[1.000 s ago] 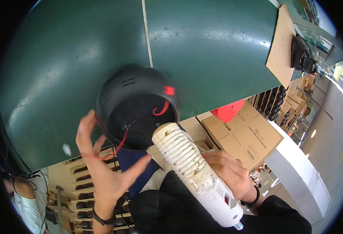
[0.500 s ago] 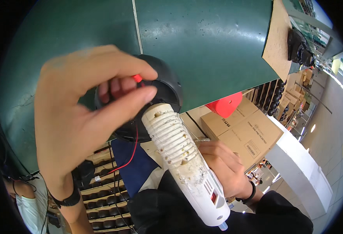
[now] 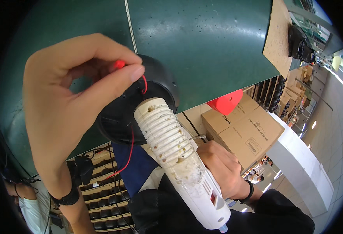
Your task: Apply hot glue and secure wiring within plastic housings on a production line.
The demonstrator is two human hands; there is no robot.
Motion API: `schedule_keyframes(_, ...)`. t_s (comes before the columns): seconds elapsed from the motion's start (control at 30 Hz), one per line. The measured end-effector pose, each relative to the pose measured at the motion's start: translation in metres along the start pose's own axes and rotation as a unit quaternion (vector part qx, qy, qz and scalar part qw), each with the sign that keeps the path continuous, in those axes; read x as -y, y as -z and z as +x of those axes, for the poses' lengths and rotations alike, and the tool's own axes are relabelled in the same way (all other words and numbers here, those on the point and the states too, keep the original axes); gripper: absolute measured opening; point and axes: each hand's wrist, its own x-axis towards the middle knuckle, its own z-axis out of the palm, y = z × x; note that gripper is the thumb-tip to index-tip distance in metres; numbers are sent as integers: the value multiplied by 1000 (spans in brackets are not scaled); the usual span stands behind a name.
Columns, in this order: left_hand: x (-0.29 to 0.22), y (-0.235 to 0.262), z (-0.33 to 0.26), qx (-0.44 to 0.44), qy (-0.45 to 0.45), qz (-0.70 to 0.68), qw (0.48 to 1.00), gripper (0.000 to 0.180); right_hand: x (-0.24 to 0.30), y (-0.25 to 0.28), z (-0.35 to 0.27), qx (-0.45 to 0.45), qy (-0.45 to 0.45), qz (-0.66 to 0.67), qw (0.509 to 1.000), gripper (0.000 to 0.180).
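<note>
View from the head camera, looking down over a green bench (image 3: 202,46). The left hand (image 3: 66,113) is raised close to the camera; its thumb and forefinger are pressed together, pinching the red tip of a thin red wire (image 3: 131,150) just above a round black speaker (image 3: 140,105). The remaining fingers curl loosely behind the pinch. A black wristband (image 3: 64,199) circles the left wrist. The red wire runs from the pinched tip down across the open face of the speaker and hangs below it. The speaker sits at the near edge of the bench, its hollow side turned toward the camera.

The right hand (image 3: 222,167) is closed around the grip of a white glue gun (image 3: 179,163), whose ribbed barrel is spotted with dried glue. The nozzle end of the gun points up and left and meets the lower rim of the speaker; whether it touches the wire cannot be told. The rear end of the gun lies toward the lower edge of the view, over a dark sleeve (image 3: 280,214).

Beyond the bench edge stand two cardboard boxes (image 3: 245,128), with a red plastic object (image 3: 226,103) just above them. Racks holding rows of black parts (image 3: 105,191) lie at the lower left.
</note>
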Motion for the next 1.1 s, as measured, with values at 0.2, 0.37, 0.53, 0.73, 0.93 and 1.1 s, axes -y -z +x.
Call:
schedule_keyframes(0.2,1,26,-21,65,-32,11,997,17,-3,6,-3,16,4,21,1000,24)
schedule_keyframes(0.37,12,23,-25,63,-42,6,997,15,-5,8,0,4,2,17,1000,26)
schedule_keyframes(0.53,12,21,-26,49,-45,4,998,14,0,19,1,34,-4,25,999,29)
schedule_keyframes(0.73,24,26,-32,78,-29,-21,996,24,6,32,3,22,23,33,999,31)
schedule_keyframes(0.93,53,20,-84,-82,44,-29,995,60,29,73,2,135,-78,-3,988,32)
schedule_keyframes(1.1,27,-33,-112,-73,67,-2,995,112,33,105,-2,77,-51,12,996,33)
